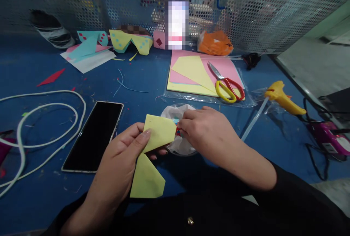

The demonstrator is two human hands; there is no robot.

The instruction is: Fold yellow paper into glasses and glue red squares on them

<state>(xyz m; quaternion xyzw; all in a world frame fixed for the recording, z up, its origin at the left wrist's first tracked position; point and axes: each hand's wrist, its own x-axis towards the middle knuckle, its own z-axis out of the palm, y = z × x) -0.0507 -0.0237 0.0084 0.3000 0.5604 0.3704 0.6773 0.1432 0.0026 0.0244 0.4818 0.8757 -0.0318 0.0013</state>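
My left hand (124,152) is closed on a yellow paper cutout (158,132), thumb on top. It has two angular wing-like halves, one pointing right and one hanging toward my body. Just right of it, my right hand (203,126) has its fingers pinched together over a round tub (182,148) lined with white, crumpled material. Small red and light blue bits show inside the tub beside my fingertips. Whatever the right fingers hold, if anything, is hidden behind them.
A black phone (94,136) and a white cable (78,101) lie left. Scissors (228,85) rest on coloured paper sheets (188,81). A yellow glue gun (283,95) is at right. Folded paper shapes (131,41) and an orange bundle (217,43) line the back by the perforated panel.
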